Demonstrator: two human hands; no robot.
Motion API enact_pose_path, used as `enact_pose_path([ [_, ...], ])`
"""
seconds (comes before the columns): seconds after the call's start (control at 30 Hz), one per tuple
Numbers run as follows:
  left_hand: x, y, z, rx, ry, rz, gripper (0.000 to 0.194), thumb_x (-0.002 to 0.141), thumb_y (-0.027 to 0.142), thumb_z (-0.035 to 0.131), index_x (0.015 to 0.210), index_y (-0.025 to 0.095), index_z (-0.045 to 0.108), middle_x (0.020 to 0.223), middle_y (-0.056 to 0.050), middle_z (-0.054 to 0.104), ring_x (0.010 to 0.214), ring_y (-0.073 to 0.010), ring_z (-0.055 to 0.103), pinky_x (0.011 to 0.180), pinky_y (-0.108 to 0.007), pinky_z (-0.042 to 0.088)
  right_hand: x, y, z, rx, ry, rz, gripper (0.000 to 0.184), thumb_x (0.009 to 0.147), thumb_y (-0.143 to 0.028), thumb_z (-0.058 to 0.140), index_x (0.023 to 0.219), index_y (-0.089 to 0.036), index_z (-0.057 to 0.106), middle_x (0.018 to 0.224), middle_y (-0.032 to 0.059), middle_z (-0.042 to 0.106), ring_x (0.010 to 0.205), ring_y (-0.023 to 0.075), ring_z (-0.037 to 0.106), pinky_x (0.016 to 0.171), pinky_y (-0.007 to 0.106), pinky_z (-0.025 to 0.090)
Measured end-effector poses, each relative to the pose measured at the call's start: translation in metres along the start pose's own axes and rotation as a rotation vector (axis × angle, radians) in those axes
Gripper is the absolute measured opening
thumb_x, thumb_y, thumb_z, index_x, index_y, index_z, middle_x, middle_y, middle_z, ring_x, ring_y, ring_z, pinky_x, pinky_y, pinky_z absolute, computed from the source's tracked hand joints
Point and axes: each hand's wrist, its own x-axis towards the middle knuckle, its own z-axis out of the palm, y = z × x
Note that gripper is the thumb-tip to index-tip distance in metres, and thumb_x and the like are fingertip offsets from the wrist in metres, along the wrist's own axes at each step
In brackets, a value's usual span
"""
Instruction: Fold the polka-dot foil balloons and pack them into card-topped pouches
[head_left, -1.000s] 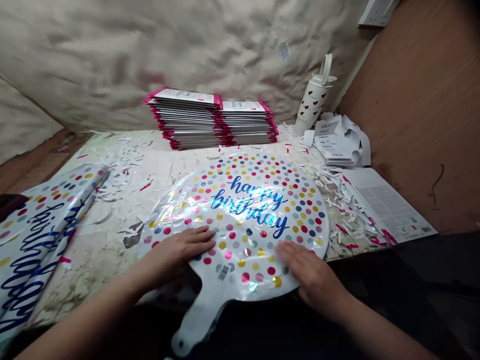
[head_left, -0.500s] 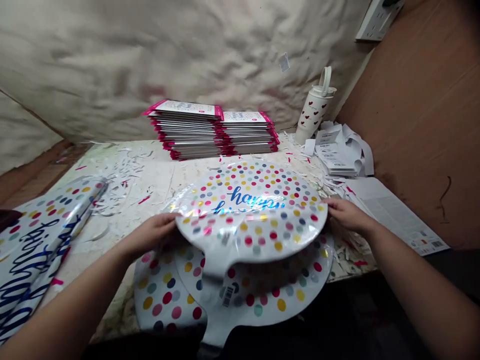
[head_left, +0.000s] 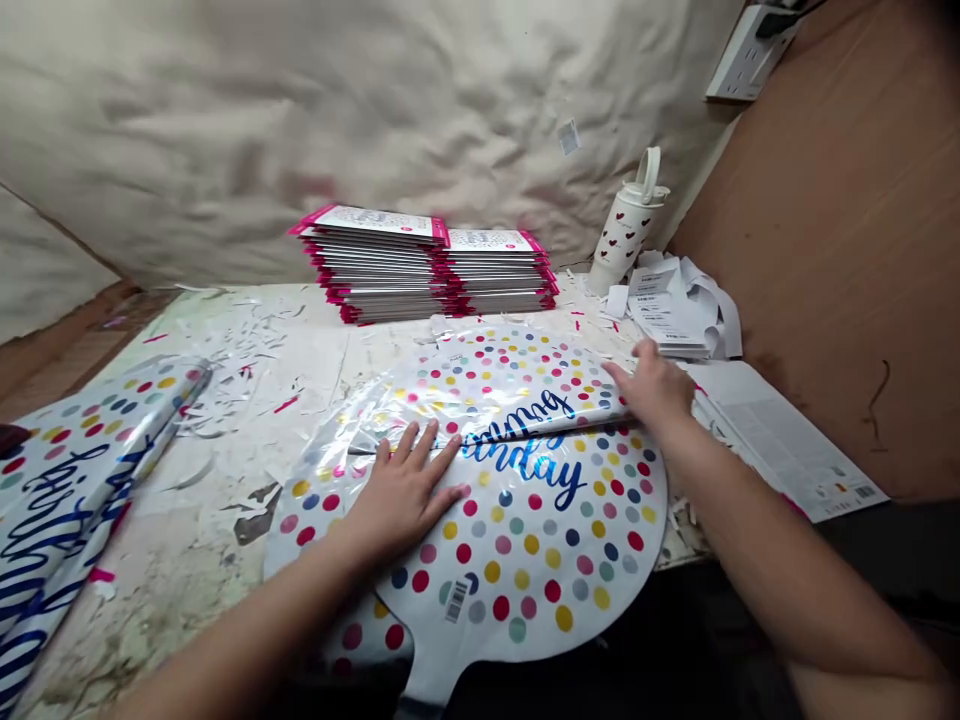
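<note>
On the scrap-strewn table (head_left: 311,345), a folded balloon (head_left: 480,395) lies atop other balloons (head_left: 525,560), the left hand (head_left: 405,492) spread flat by its crease, seemingly to steady it, the right hand (head_left: 661,393), thumb and fingers apart, at the crease's right end.

Looks forward and down from the head, close over bare hands (head_left: 405,492), across a scuffed white bench (head_left: 311,345) toward a creased beige wall (head_left: 480,110).
</note>
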Motion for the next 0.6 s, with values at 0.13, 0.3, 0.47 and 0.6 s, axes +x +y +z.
enact_pose_path([
  [0.13, 0.001, -0.003, 0.002, 0.001, 0.014, 0.021, 0.058, 0.086, 0.059, 0.032, 0.138, 0.037, 0.023, 0.147, -0.011, 0.021, 0.132, -0.0389, 0.015, 0.098, -0.062, 0.018, -0.068, -0.058, 0.019, 0.054, -0.133, -0.667, 0.066, 0.081, -0.059, 0.037, 0.133, -0.019, 0.037, 0.137, 0.0105, 0.041, 0.126, 0.0279, 0.036, 0.105, 0.041, 0.023],
  [0.3, 0.003, -0.001, -0.004, -0.019, -0.010, 0.019, 0.058, 0.085, 0.060, 0.031, 0.138, 0.035, 0.026, 0.146, -0.012, 0.022, 0.132, -0.0401, 0.016, 0.096, -0.063, 0.019, -0.097, -0.007, 0.025, -0.020, -0.222, -0.455, 0.071, 0.079, -0.063, 0.038, 0.134, -0.018, 0.038, 0.139, 0.0126, 0.039, 0.128, 0.0320, 0.033, 0.106, 0.048, 0.022],
  [0.47, 0.019, 0.030, -0.014, -0.056, 0.019, -0.072, 0.070, 0.085, 0.060, 0.026, 0.140, 0.016, 0.026, 0.147, -0.015, 0.015, 0.134, -0.0347, 0.010, 0.103, -0.055, 0.017, -0.103, 0.058, 0.001, -0.071, -0.070, -0.236, 0.059, 0.083, -0.055, 0.038, 0.131, -0.021, 0.044, 0.126, 0.0196, 0.050, 0.121, 0.0396, 0.039, 0.100, 0.057, 0.024],
  [0.6, 0.035, 0.062, -0.011, -0.073, -0.048, -0.069, 0.081, 0.082, 0.065, 0.027, 0.140, 0.009, 0.023, 0.146, -0.018, 0.016, 0.134, -0.0369, 0.011, 0.104, -0.054, 0.018, -0.103, 0.036, 0.012, 0.056, -0.121, -0.229, 0.070, 0.076, -0.065, 0.043, 0.132, -0.023, 0.041, 0.124, 0.0182, 0.050, 0.120, 0.0392, 0.040, 0.098, 0.059, 0.025],
])
